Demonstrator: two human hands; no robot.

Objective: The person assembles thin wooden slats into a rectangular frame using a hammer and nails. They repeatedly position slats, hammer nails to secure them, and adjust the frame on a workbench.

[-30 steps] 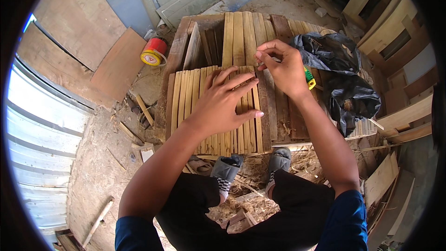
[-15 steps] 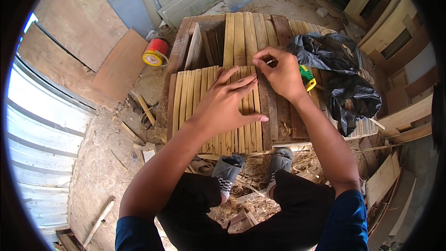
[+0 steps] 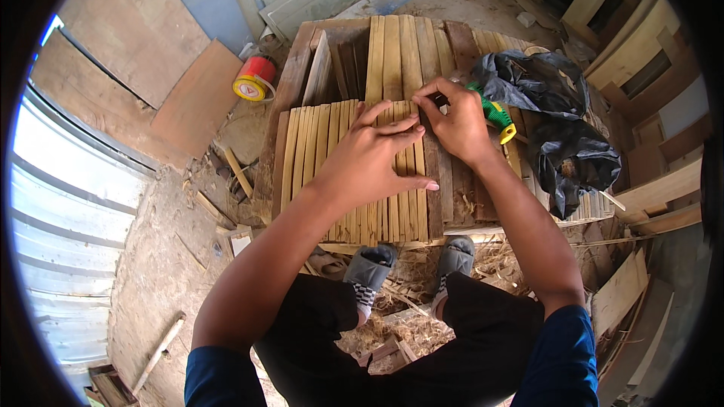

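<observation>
A row of thin pale wooden slats [image 3: 317, 151] lies side by side on a rough wooden pallet-like platform [image 3: 294, 75]. My left hand [image 3: 373, 154] presses flat on the slats with fingers spread. My right hand [image 3: 452, 120] sits just to its right at the slats' far end, fingertips pinched together over the top edge of one slat; whether something small is in the pinch is too small to tell. A green and yellow tool handle [image 3: 494, 114] lies right behind my right hand. Longer slats [image 3: 392, 53] lie further back.
A black plastic bag [image 3: 558, 120] is crumpled on the right of the platform. A red and yellow spool [image 3: 253, 79] stands on the ground to the left. Boards, plywood sheets and wood scraps lie all around; corrugated metal is on the far left. My feet [image 3: 411, 264] rest among shavings.
My right hand has come down and left toward my left hand at the slats' far end. My left hand stays pressed on the slats, shifting only slightly.
</observation>
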